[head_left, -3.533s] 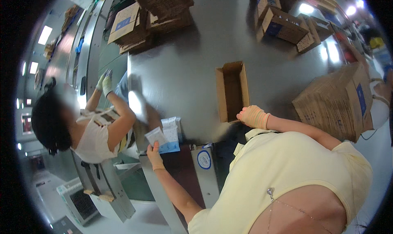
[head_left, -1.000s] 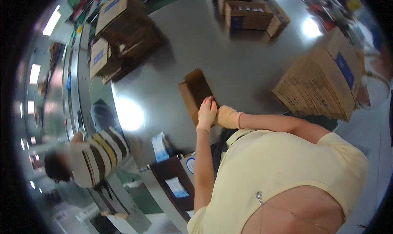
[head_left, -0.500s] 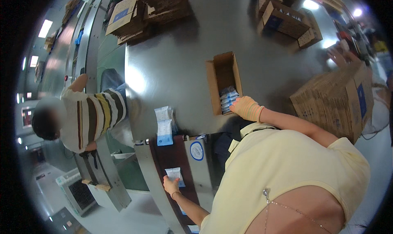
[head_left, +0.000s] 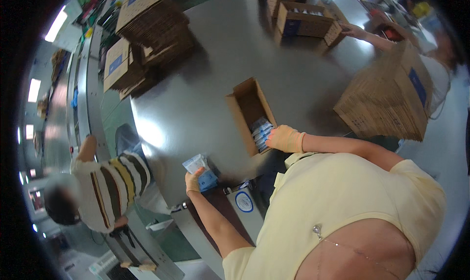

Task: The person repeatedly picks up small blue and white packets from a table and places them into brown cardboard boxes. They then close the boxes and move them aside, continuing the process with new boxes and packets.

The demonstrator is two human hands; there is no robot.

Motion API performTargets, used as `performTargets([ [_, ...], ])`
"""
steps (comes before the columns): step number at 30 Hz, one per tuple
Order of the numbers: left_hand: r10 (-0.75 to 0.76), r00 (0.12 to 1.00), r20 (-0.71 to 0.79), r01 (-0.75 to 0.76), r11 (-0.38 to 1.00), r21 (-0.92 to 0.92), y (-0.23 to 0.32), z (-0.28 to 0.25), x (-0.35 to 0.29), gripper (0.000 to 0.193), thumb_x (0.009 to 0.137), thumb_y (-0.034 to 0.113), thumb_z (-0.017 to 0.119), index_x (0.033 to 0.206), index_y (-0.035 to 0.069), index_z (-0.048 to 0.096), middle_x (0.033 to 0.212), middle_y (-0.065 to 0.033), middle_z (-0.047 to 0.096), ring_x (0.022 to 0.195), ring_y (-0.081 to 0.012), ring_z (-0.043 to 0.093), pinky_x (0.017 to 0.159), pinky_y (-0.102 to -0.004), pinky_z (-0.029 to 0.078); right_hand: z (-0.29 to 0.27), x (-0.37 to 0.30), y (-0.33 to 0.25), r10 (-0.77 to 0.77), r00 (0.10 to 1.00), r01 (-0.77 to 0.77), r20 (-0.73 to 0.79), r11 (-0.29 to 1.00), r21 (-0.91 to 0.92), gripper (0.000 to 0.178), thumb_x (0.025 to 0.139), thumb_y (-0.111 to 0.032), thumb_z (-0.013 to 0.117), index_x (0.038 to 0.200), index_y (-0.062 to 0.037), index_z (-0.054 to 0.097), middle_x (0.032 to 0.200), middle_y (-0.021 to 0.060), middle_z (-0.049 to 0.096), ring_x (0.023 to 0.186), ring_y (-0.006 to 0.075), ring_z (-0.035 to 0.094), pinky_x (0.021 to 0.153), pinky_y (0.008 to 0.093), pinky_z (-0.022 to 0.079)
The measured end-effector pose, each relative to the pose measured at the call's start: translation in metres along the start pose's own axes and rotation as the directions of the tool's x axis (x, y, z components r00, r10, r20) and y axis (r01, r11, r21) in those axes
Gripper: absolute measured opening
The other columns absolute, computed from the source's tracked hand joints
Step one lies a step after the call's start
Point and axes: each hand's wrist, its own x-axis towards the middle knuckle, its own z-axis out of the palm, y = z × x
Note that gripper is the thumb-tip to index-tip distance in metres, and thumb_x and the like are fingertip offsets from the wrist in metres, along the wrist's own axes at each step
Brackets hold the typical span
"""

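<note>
My left hand, in a pale glove, is closed on a white and light-blue packet at the table's near left edge. More blue packets lie right beside and under it, so how many it holds cannot be told. An upright, open cardboard box stands before me, a row of white and blue packets in its near end. My right hand, gloved in pale orange, closes over the box's near right rim, fingertips against the packets. The thumb is hidden.
Below the left hand is a dark conveyor belt. Stacks of flattened cartons stand at the far left and right. Filled boxes stand at the back, a co-worker's hand touching one. Another person works at left.
My left hand has moved from the belt up to the packets on the table edge. My right hand stays at the box. The view has shifted, and the co-worker's hand now touches a back box.
</note>
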Motion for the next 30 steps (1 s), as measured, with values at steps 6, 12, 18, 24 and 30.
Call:
performTargets([
  [6, 0.46, 0.844, 0.275, -0.327, 0.036, 0.944, 0.114, 0.197, -0.055, 0.052, 0.06, 0.024, 0.082, 0.105, 0.008, 0.06, 0.106, -0.0102, 0.058, 0.094, -0.0278, 0.059, 0.078, -0.0378, 0.051, 0.009, -0.009, 0.007, 0.018, 0.994, -0.013, -0.111, 0.999, 0.044, 0.011, 0.079, -0.013, 0.06, 0.088, -0.0105, 0.065, 0.086, 0.0056, 0.067, 0.088, 0.0244, 0.065, 0.07, 0.0369, 0.053],
  [12, 0.446, 0.842, 0.304, -0.375, 0.077, 0.924, 0.101, 0.231, -0.028, 0.024, 0.074, 0.016, 0.068, 0.098, 0.014, 0.063, 0.093, -0.0087, 0.066, 0.084, -0.0276, 0.064, 0.071, -0.0384, 0.05, 0.018, -0.011, 0.01, 0.015, 0.987, -0.012, -0.159, 1.0, 0.022, 0.009, 0.079, -0.017, 0.059, 0.086, -0.0125, 0.063, 0.085, 0.0026, 0.066, 0.087, 0.022, 0.063, 0.067, 0.0368, 0.053],
  [18, 0.678, 0.735, -0.015, -0.677, 0.733, -0.07, 0.182, 0.197, -0.078, 0.044, 0.07, 0.019, 0.078, 0.109, 0.004, 0.063, 0.101, -0.0107, 0.067, 0.09, -0.0229, 0.065, 0.079, -0.0374, 0.053, 0.024, -0.006, 0.009, -0.036, 0.986, 0.045, -0.161, 0.997, 0.054, 0.014, 0.078, -0.011, 0.062, 0.091, -0.0068, 0.062, 0.087, 0.0081, 0.067, 0.088, 0.026, 0.065, 0.066, 0.0392, 0.053],
  [24, 0.799, 0.572, 0.184, -0.768, 0.601, -0.222, 0.177, 0.247, -0.046, 0.052, 0.072, 0.015, 0.074, 0.119, 0.004, 0.056, 0.114, -0.008, 0.06, 0.098, -0.0249, 0.059, 0.082, -0.0369, 0.054, 0.031, -0.005, 0.018, -0.035, 0.983, 0.056, -0.182, 0.993, 0.106, 0.015, 0.079, -0.011, 0.062, 0.093, -0.0062, 0.061, 0.086, 0.0094, 0.066, 0.085, 0.0283, 0.066, 0.066, 0.041, 0.053],
  [30, 0.648, 0.755, 0.103, -0.456, 0.405, 0.792, 0.121, 0.268, -0.01, 0.073, 0.05, 0.019, 0.085, 0.118, 0.026, 0.058, 0.146, -0.006, 0.032, 0.135, -0.0349, 0.024, 0.105, -0.0539, 0.021, 0.028, -0.01, 0.02, -0.034, 0.967, 0.056, -0.253, 0.995, 0.078, 0.014, 0.081, -0.017, 0.059, 0.093, -0.0096, 0.062, 0.08, 0.0106, 0.065, 0.08, 0.0297, 0.066, 0.058, 0.041, 0.052],
])
